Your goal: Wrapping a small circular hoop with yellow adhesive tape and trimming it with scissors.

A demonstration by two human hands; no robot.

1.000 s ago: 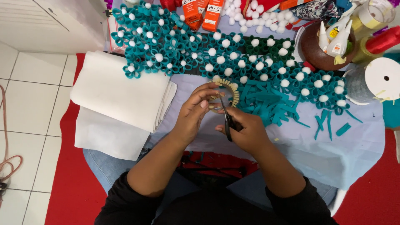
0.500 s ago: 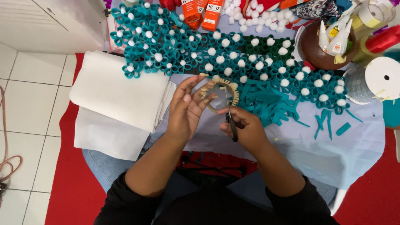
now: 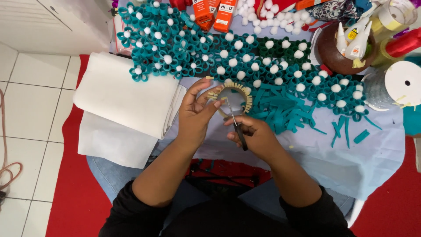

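My left hand [image 3: 196, 110] pinches a beige ring of fringed felt [image 3: 239, 91] just above the table's near middle. My right hand [image 3: 253, 136] grips a small pair of scissors [image 3: 236, 125], whose blades point up at the ring next to my left fingertips. A loose pile of teal felt strips [image 3: 280, 107] lies right of the ring. Behind them runs a wide band of teal felt flowers with white pom-pom centres [image 3: 228, 57].
A folded white felt stack [image 3: 123, 98] hangs off the table's left side. A brown bowl holding glue bottles [image 3: 346, 48], a white ribbon spool [image 3: 401, 83], orange boxes [image 3: 215, 13] and loose white pom-poms [image 3: 267, 15] crowd the back and right. Red mat and white tiles lie below.
My left hand turned the beige ring a little and shifted its grip. The scissors in my right hand tilted slightly, staying at the ring's edge.
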